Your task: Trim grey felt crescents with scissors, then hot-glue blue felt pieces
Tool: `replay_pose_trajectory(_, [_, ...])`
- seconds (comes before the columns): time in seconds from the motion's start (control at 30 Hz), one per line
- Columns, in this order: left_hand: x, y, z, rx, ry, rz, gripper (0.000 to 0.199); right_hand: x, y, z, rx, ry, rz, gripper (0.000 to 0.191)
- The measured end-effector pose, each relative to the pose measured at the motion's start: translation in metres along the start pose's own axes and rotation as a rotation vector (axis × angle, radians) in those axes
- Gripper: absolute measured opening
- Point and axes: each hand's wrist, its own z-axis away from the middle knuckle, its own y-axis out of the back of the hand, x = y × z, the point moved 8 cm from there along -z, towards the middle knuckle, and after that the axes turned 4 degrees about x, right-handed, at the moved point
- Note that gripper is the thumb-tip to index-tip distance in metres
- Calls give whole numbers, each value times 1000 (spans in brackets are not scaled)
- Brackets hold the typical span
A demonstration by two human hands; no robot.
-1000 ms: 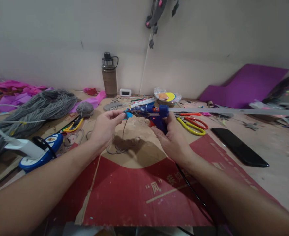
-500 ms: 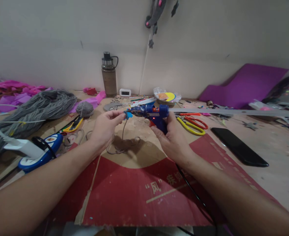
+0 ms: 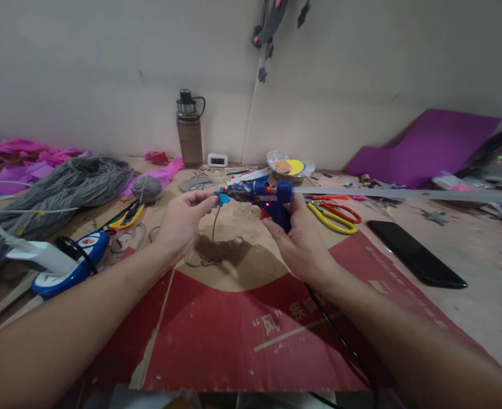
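Between the thumb and fingers of my left hand (image 3: pixel 186 218) is a small blue piece (image 3: pixel 224 199). A thin grey cord (image 3: pixel 215 227) hangs from that piece and lies in loose loops on the cardboard (image 3: pixel 233 278). My right hand (image 3: pixel 299 238) is wrapped round the handle of a blue glue gun (image 3: pixel 276 199) with a small red light lit. Its nozzle points left, at or very near the blue piece; whether they touch I cannot tell. A long translucent glue stick (image 3: pixel 361 192) sticks out of the gun's back to the right.
Yellow-handled pliers (image 3: pixel 334 220) and a black phone (image 3: pixel 416 253) lie to the right. A blue power strip (image 3: pixel 74 272), grey yarn (image 3: pixel 63 187) and a yellow cutter (image 3: pixel 129 217) are at the left. A bottle (image 3: pixel 190 133) stands by the wall near a small clock (image 3: pixel 217 161).
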Motion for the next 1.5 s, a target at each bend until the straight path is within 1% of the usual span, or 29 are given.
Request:
replay_pose_trajectory(0.23, [-1, 1, 0, 4, 0, -1, 14, 1, -1, 0, -4, -14, -12, 32])
replay_pose_trajectory(0.5, [1, 0, 0, -5, -16, -24, 18, -1, 0, 1, 3, -12, 8, 32])
replay_pose_trajectory(0.7, [2, -1, 2, -1, 7, -26, 16, 1, -2, 1, -14, -24, -42, 33])
replay_pose_trajectory(0.97, [3, -1, 3, 3, 1, -19, 14, 0, 0, 0, 0, -17, -6, 32])
replay_pose_trajectory(1.37, [-3, 1, 0, -12, 25, -10, 15, 2, -1, 3, 7, -16, -50, 38])
replay_pose_trajectory(1.5, [-2, 0, 0, -14, 23, -6, 15, 0, 0, 2, 14, -9, -13, 33])
